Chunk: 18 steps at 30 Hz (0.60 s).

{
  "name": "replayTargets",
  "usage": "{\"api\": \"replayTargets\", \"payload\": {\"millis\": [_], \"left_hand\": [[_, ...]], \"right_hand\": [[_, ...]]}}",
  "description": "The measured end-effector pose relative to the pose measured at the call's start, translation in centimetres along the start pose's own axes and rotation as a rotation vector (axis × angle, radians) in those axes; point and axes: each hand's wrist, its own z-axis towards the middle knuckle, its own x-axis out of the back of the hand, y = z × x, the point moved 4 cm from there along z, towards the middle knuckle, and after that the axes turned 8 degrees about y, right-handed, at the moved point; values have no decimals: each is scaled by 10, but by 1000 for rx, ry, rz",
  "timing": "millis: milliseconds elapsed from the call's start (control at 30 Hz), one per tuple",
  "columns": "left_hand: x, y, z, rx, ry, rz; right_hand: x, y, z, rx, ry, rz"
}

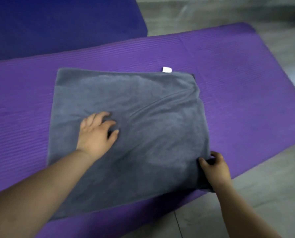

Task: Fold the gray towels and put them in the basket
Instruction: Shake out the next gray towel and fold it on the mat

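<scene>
A gray towel [143,121] lies spread flat on a purple mat [237,83], with a small white tag [167,69] sticking out at its far edge. A diagonal crease runs across its right half. My left hand [96,133] rests palm down on the towel's left middle, fingers spread. My right hand [215,167] pinches the towel's near right corner between thumb and fingers. No basket is in view.
A darker blue mat [57,23] lies beyond the purple one at the far left. Gray tiled floor [246,203] shows at the right and near side, past the purple mat's edge.
</scene>
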Motion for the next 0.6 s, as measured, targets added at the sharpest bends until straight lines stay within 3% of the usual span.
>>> {"api": "replayTargets", "payload": {"millis": [133, 267, 400, 500, 600], "left_hand": [[-20, 129, 56, -144, -296, -313], [-60, 224, 81, -146, -505, -233], [-89, 246, 83, -39, -473, -1], [-102, 256, 79, -105, -432, 164], [-102, 257, 83, -117, -444, 177]], "right_hand": [[6, 9, -1, 7, -51, 5], [2, 29, -7, -30, -56, -24], [-6, 34, -15, -97, -94, 109], [-12, 42, -21, -86, -7, 92], [-9, 46, -30, -47, 91, 165]]}}
